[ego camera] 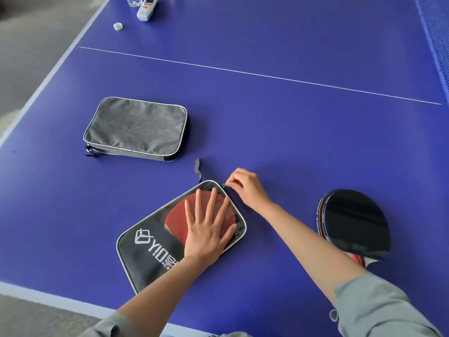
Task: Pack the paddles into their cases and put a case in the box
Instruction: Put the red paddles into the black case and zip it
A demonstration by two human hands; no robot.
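Note:
A black case (150,251) with white lettering and a clear window lies near the table's front edge. Through the window a red paddle (177,222) shows inside it. My left hand (209,227) lies flat on the window with straight, spread fingers, pressing the case down. My right hand (245,188) pinches the zipper pull (223,185) at the case's far right corner. A grey fabric case (138,128) lies closed farther back on the left. On the right, black-faced paddles (354,222) lie stacked on the table, their handles partly hidden by my right forearm.
All of this lies on a blue table-tennis table (291,132) with a white centre line; its net (435,32) runs along the right edge. At the far left corner are a bottle (133,0), a white remote (147,8) and a small white cap (118,26). No box is in view.

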